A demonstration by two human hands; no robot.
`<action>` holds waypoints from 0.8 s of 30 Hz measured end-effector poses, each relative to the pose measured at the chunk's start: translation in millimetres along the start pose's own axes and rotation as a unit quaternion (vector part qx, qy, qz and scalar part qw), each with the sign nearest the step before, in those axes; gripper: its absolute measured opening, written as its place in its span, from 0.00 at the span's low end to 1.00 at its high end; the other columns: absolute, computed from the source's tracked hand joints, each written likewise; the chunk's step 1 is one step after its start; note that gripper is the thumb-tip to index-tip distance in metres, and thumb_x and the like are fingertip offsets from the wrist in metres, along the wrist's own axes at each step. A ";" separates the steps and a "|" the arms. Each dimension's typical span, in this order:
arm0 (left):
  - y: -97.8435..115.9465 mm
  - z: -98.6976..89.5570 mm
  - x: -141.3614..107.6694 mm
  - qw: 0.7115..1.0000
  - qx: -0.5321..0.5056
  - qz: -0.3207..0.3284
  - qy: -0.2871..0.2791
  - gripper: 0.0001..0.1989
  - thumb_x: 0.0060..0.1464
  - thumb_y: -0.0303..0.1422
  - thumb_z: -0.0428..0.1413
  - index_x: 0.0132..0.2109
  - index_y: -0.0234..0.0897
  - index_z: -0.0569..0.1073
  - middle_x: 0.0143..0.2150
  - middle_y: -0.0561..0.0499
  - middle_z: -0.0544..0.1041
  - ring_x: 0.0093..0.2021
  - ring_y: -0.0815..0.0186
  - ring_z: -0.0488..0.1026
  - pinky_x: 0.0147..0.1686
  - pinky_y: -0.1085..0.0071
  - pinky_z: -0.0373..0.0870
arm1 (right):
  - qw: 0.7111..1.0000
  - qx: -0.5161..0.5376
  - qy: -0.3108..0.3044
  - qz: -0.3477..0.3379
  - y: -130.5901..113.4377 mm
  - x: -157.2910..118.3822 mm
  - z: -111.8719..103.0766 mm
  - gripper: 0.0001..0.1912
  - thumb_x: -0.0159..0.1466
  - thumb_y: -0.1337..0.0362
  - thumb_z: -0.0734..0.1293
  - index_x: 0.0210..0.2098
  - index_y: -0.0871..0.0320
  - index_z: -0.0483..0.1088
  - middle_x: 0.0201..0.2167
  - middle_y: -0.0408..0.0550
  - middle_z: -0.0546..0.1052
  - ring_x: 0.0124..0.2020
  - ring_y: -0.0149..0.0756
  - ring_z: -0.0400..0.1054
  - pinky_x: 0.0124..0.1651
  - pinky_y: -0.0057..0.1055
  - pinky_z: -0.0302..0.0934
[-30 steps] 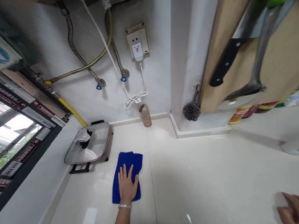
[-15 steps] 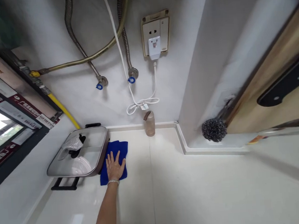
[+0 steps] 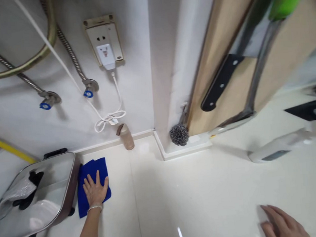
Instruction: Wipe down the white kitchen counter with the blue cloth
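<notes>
Left hand spread flat, gripping nothing; blue cloth directly beneath it on the counter. Right hand well apart, fingers curled; contents cannot be determined. Step judged: wiping. A further stroke calls for palm pressure, avoiding the pan left of the palm.

blue cloth | deep, even blue, matte | lies flat, roughly rectangular, longer away from me than across, notch in its far edge | on the pale glossy counter, right beside the lidded pan's side wall; contact unclear | middle covered by my spread left fingers, borders showing around them
</notes>
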State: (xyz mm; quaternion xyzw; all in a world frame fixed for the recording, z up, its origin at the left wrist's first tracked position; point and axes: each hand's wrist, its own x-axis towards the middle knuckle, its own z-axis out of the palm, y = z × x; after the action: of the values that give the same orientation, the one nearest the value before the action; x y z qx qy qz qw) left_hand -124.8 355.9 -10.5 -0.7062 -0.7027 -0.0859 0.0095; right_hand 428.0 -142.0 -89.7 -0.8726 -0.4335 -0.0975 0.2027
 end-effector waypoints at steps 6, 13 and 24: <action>61.8 5.3 -52.9 0.993 -0.025 0.116 0.023 0.36 0.62 0.50 0.46 0.71 0.37 0.54 0.75 0.34 0.39 0.73 0.36 0.37 0.68 0.40 0.44 | 1.000 -0.005 0.004 0.002 -11.1 3.8 -4.4 0.25 0.63 0.54 0.56 0.56 0.55 0.66 0.55 0.56 0.70 0.57 0.54 0.65 0.61 0.52 0.59; 157.3 3.4 -161.2 0.925 -0.098 0.362 0.064 0.36 0.61 0.43 0.51 0.72 0.43 0.50 0.76 0.42 0.29 0.74 0.42 0.36 0.68 0.41 0.47 | 0.999 -0.011 0.031 0.004 -15.1 6.6 -1.5 0.24 0.63 0.57 0.57 0.57 0.54 0.65 0.55 0.54 0.70 0.57 0.50 0.64 0.60 0.49 0.60; 261.0 -27.1 -274.6 0.736 -0.240 0.609 -0.174 0.38 0.58 0.47 0.55 0.71 0.50 0.52 0.76 0.45 0.38 0.74 0.43 0.38 0.68 0.37 0.47 | 0.998 0.030 0.037 0.040 -35.8 14.7 -19.8 0.22 0.63 0.59 0.56 0.53 0.57 0.69 0.54 0.55 0.71 0.56 0.49 0.64 0.59 0.49 0.60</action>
State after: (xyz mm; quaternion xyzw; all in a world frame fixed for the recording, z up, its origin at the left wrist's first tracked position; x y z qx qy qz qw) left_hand 132.4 77.1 7.1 -0.9647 -0.0681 -0.1034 -0.2323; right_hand 408.5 -120.7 -57.2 -0.8788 -0.3931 -0.1082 0.2480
